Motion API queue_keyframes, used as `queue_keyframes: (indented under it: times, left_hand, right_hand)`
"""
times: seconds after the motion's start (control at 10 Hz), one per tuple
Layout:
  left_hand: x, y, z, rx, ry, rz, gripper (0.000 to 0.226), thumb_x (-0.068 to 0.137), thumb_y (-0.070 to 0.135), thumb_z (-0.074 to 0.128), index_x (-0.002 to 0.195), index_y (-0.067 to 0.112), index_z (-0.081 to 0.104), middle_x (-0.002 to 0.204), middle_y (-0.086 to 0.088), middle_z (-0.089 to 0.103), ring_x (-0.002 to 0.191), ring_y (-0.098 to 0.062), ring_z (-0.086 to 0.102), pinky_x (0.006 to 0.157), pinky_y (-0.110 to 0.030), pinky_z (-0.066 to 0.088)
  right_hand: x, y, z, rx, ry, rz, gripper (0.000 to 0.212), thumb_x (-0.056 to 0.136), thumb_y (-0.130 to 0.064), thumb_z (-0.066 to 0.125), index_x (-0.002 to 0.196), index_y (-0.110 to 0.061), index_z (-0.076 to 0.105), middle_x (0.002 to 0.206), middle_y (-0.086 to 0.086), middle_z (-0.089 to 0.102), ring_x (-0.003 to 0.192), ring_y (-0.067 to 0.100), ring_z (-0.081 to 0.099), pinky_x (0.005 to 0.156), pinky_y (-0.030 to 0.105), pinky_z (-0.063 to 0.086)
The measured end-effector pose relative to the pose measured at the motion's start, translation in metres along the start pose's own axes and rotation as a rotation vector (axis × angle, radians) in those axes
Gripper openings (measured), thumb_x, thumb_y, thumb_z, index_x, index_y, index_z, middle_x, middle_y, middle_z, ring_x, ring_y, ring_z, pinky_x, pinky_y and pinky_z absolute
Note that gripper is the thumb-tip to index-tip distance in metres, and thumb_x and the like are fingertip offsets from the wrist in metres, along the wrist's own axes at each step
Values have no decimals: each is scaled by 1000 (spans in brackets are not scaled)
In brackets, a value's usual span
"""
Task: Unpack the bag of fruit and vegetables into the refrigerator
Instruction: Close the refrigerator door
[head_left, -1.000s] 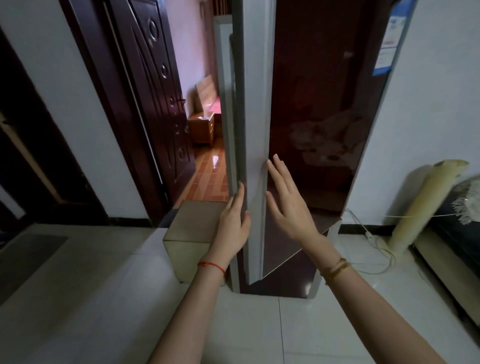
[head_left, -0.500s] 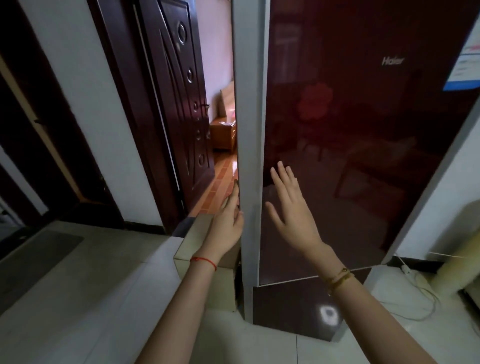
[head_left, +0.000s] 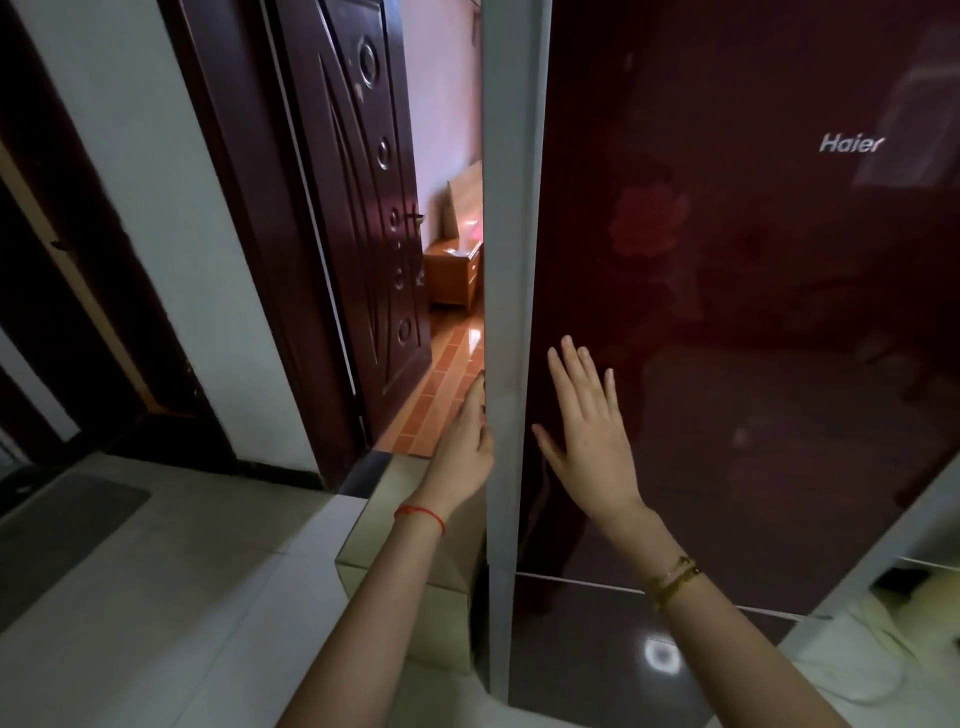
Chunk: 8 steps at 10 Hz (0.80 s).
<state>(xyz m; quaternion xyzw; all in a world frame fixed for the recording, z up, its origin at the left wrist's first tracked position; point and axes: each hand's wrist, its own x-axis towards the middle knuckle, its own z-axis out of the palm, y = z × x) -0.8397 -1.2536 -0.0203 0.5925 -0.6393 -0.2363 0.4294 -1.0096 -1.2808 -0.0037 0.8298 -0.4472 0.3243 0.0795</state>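
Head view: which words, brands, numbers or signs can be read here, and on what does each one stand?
"Haier": silver brand lettering on the dark red refrigerator door, upper right.
No other text, number or sign can be read in this view.

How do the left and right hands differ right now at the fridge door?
The left hand lies along the grey side edge of the refrigerator door; the right hand is spread before its dark red front. The left hand's fingers stay together, the right hand's fan apart. The left wrist wears a red string, the right a gold bracelet. Both hands have straight fingers and hold nothing.
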Motion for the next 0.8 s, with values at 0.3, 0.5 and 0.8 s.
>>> queue_keyframes:
  times: [0.3,0.5,0.8]
  left_hand:
    - [39,-30,-3,3,-27,62,72,101,8,47,155,38,8,161,6,30,144,-10,36,114,-43,41]
    - [45,-43,-16,54,-77,142,68,101,14,48,156,33,13,162,6,28,147,-12,32,117,-43,37]
    - [38,-40,-60,123,-39,223,62,99,16,53,154,23,25,160,4,31,146,-12,30,116,-26,27]
  right_hand:
    - [24,0,29,-105,72,102,87,90,-22,67,157,-11,12,165,5,5,153,19,0,124,46,12]
    - [24,-8,35,-98,105,155,87,90,-27,67,157,-11,12,165,4,4,153,19,1,124,44,9]
    - [22,-25,18,-82,146,202,81,90,-28,67,155,-12,22,163,3,18,152,19,13,122,46,18]
